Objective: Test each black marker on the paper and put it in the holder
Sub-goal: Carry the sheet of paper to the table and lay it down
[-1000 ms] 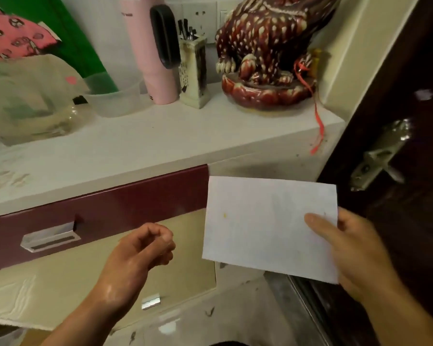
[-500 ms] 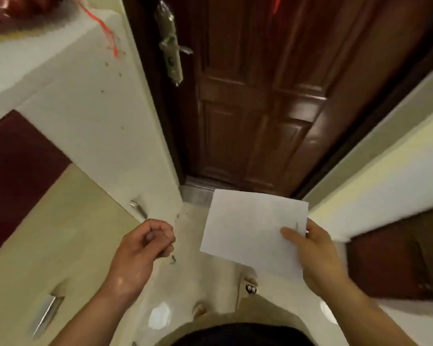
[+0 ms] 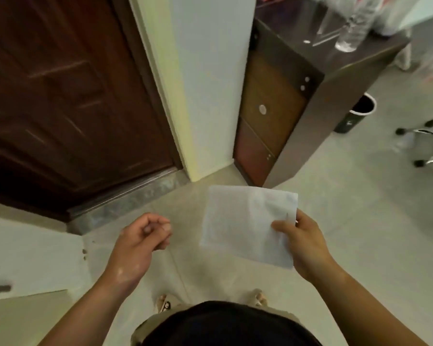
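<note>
White paper [image 3: 245, 226], faint marks perhaps, pinched by right hand [image 3: 308, 243].

Dim, motion-blurred, edges wide-angle-warped.

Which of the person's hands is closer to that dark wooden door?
Left. The left hand hovers just below the bottom corner of the dark wooden door; the right hand, pinching the paper, is farther right, across the sheet from it.

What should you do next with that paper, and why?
Probably lay the paper on a flat top, maybe the dark desk. The right hand pinches it in mid-air, the left hand seems to hold nothing, and no marker is in view.
</note>
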### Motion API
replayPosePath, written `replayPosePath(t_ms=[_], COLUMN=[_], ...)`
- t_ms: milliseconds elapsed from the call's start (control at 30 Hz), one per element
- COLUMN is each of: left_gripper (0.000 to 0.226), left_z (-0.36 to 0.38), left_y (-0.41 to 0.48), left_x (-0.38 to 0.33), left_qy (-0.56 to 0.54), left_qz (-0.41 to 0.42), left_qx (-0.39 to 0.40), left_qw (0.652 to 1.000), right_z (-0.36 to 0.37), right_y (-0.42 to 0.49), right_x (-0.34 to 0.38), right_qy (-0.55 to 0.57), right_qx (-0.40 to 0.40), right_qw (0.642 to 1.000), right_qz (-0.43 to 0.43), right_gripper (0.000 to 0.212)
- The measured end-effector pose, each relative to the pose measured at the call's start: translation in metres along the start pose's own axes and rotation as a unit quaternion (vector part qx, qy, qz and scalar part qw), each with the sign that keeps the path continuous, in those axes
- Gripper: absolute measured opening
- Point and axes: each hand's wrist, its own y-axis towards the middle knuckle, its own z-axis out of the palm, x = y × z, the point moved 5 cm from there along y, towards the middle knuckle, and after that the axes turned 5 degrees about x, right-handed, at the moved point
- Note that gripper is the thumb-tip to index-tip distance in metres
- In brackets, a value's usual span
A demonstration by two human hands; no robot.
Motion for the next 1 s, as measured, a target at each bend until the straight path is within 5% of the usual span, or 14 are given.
replayPosePath(t_ms=[267, 533, 1000], left_gripper=[0.018, 0.013, 0.011], left_z=[0.235, 0.395, 0.694], left_y=[0.058, 0.153, 0.353], left_x=[-0.039, -0.076, -0.212], left_qy=[-0.011, 0.064, 0.076], left_qz=[-0.009, -0.001, -0.039], left_qx=[0.13, 0.241, 0.375], left_qw=[0.991, 0.968, 0.923], right_z=[-0.214, -0.348, -0.566], right_y=[-0.009, 0.03, 0.187], right_x=[-0.019, -0.032, 0.061], right_qy=[0.02, 0.056, 0.114], right_qx=[-0.113, -0.229, -0.359], right_qw=[0.993, 0.972, 0.925], right_qz=[-0.008, 0.021, 0.055], right_gripper=[0.025, 0.02, 0.027])
